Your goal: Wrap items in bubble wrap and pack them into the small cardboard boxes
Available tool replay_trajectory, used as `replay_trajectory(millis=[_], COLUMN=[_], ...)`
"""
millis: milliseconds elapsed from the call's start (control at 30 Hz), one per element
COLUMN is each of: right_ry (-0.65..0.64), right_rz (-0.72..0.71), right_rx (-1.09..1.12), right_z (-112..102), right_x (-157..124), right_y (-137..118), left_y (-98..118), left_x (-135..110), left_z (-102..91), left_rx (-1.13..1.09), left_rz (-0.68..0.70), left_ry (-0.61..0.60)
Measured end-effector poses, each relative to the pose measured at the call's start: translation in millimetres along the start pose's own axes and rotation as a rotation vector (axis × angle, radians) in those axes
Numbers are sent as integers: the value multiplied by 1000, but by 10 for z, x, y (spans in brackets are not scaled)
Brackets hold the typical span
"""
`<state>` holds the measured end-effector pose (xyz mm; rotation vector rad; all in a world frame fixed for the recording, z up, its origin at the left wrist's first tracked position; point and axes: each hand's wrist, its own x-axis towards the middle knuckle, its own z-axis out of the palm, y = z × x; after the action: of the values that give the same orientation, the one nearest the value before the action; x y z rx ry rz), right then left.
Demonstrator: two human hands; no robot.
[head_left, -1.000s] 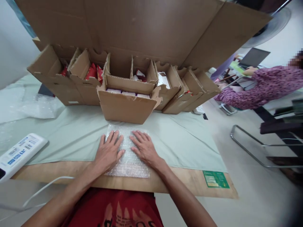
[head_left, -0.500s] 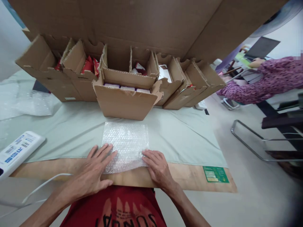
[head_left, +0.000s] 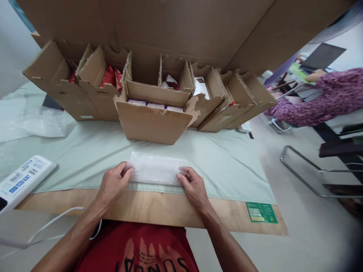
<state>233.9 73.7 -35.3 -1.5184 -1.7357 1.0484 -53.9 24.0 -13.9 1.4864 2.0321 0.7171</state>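
Note:
A clear sheet of bubble wrap [head_left: 155, 170] lies on the cloth in front of me, its near part folded over toward the far side. My left hand [head_left: 115, 181] pinches the left end of the fold between thumb and fingers. At the opposite end, my right hand [head_left: 194, 185] grips the right edge the same way. Just beyond the wrap stands a small cardboard box [head_left: 153, 122] with several pale, purple-edged packs showing at its top.
Behind it runs a row of open cardboard bins [head_left: 99, 100], some with red packets [head_left: 109, 77]. A white power strip [head_left: 25, 183] with cable lies left; more bubble wrap [head_left: 42, 122] sits behind it. A green card [head_left: 261, 212] is on the wooden edge. A person's patterned sleeve [head_left: 320, 100] shows at right.
Both hands lay flat on the spread bubble wrap before. Now they pinch its sides, and the near edge has been folded away from me, making the piece shorter.

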Motion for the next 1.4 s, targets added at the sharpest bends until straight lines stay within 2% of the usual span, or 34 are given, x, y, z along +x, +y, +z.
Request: replay_trajectory(millis=[100, 200, 300, 433, 533, 633, 733, 833, 933, 1000, 1067, 1200, 1300, 1400], right_ry=[60, 109, 155, 130, 75, -19, -56, -105, -131, -127, -129, -99, -70, -98], right_rz=[-20, -112, -186, -229, -217, -225, -195, -3, 222, 332, 398, 400, 335, 255], right_rx=[-164, -363, -481, -590, -705, -680, -452, -129, 281, 531, 686, 764, 715, 636], right_z=[68, 91, 54, -37, -45, 3, 18, -47, -141, -186, -214, -246, -264, -279], right_x=[60, 47, 33, 154, 326, 432, 391, 252, 110, 39, -17, -96, -117, -103], right_y=[36, 69, 90, 63, 14, -31, -57, -80, -117, -147, -171, -164, -119, -87], left_y=[48, 63, 57, 54, 73, 100, 115, 110, 112, 132, 165, 214, 194, 156], left_x=[102, 162, 183, 207, 259, 309, 311, 259, 184, 135, 95, 54, 50, 46], left_z=[39, 105, 151, 107, 53, 48, 69, 55, -22, -90, -150, -195, -172, -149], left_rx=[156, 310, 456, 584, 568, 452, 279, -13, -481, -738, -877, -1014, -1083, -1146], left_rz=[-4, 4, 47, 60, 21, 1, 19, -62, -235, -270, -259, -296, -329, -339], left_ry=[-13, -35, -2, 25, -34, -98, -73, -66, -200, -284, -325, -353, -394, -447])
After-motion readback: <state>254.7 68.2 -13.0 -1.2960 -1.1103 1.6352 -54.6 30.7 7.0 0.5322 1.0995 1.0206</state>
